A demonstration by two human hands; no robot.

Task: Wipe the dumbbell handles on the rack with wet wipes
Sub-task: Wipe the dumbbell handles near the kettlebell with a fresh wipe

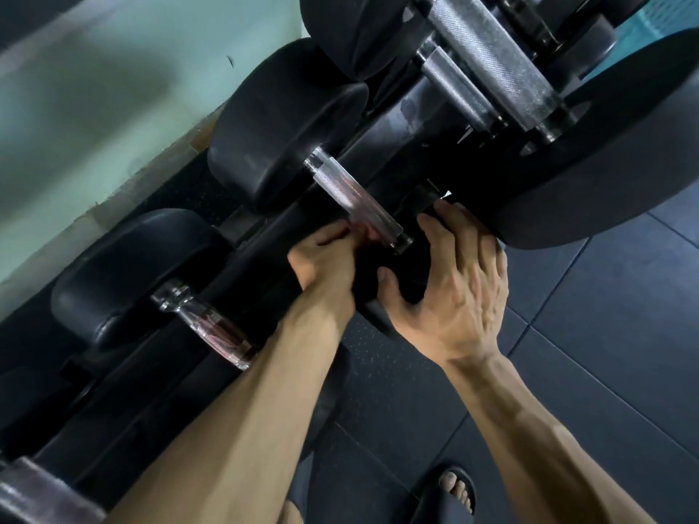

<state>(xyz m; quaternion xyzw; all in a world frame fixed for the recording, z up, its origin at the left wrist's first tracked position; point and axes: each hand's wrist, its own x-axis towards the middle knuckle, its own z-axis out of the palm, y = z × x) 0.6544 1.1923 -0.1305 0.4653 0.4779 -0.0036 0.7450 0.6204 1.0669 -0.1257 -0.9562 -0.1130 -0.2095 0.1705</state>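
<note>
The dumbbell rack (382, 141) runs diagonally through the head view. On its lower tier lies a dumbbell with a knurled chrome handle (351, 194) and a black far head (287, 126). My left hand (325, 266) curls its fingers at the near end of that handle. My right hand (454, 289) clasps the dumbbell's black near head (408, 285), thumb underneath and fingers spread over the top. A small white scrap (448, 194) shows past my right fingertips; I cannot tell whether it is a wipe.
Another dumbbell with a chrome handle (204, 323) lies to the lower left. Two larger knurled handles (488, 58) sit on the tier above, beside a big black head (586, 164). A pale green wall (113, 88) stands behind. My sandalled foot (454, 489) rests on dark floor tiles (605, 334).
</note>
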